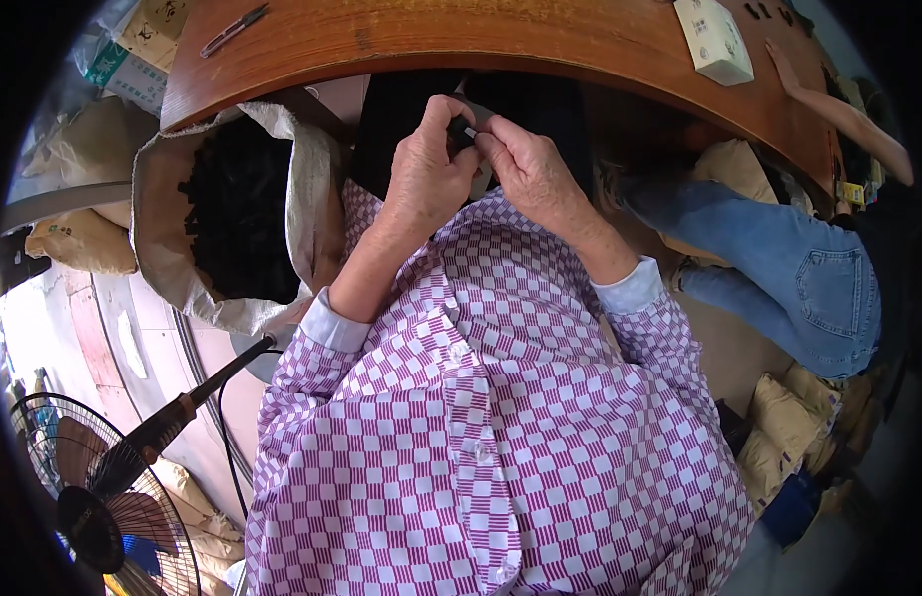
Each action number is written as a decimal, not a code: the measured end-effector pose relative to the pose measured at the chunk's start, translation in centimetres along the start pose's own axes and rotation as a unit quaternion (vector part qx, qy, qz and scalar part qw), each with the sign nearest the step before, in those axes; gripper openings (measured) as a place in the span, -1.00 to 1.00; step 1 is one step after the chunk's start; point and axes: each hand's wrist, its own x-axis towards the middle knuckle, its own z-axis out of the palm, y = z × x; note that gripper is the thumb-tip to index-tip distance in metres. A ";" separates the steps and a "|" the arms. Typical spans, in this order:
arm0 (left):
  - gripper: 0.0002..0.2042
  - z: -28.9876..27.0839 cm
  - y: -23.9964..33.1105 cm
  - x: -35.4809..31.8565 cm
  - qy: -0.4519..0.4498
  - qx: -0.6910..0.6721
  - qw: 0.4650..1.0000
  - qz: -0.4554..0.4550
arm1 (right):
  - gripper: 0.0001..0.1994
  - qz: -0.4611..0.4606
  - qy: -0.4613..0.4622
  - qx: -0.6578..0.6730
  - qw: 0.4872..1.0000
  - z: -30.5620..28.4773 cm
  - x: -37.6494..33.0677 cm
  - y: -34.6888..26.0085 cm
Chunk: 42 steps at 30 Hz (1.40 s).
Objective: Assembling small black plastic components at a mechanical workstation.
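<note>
Both hands meet over my lap, just below the table edge. My left hand (430,164) is closed around a small black piece (460,129), pinched between thumb and curled forefinger. Close beside it, my right hand (521,164) has its thumb and forefinger pressed together at the piece's right end, where a small pale bit shows. What exactly the right fingers grip is too small to make out. To the left stands an open white woven sack (312,189) holding many black pieces (244,214).
A wooden table (431,35) spans the front, carrying a pair of thread snips (234,30) and a white box (714,42). A standing fan (98,517) is at lower left. At right sits another person in jeans (769,253), one arm (843,114) on the table.
</note>
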 end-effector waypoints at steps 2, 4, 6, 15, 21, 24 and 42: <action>-0.71 0.1 0.1 0.0 0.002 0.053 0.999 0.001 | -0.82 0.005 0.006 -0.003 1.000 0.4 0.1 0.4; -0.74 0.2 0.3 -0.1 0.054 0.162 0.983 0.069 | -0.82 0.011 0.010 -0.009 1.000 0.7 0.2 0.5; -0.73 0.3 0.3 0.1 0.057 0.173 0.980 0.081 | -0.88 0.017 0.047 0.022 0.998 1.0 0.3 0.5; -0.74 -2.3 0.5 0.9 0.028 -0.242 0.970 0.015 | -0.79 0.010 0.075 0.123 0.989 0.7 1.0 -0.3; -0.64 -4.2 0.6 0.3 -0.040 -0.533 0.842 -0.072 | -0.85 0.052 0.007 0.256 0.965 0.0 1.9 -1.2; -0.63 -4.5 -0.1 -0.1 -0.060 -0.485 0.869 -0.075 | -0.84 0.042 -0.016 0.279 0.959 -0.1 2.5 -1.4; -0.61 -3.0 0.1 -0.6 -0.133 -0.246 0.960 0.004 | -0.75 0.064 -0.100 0.229 0.966 -1.3 2.5 0.5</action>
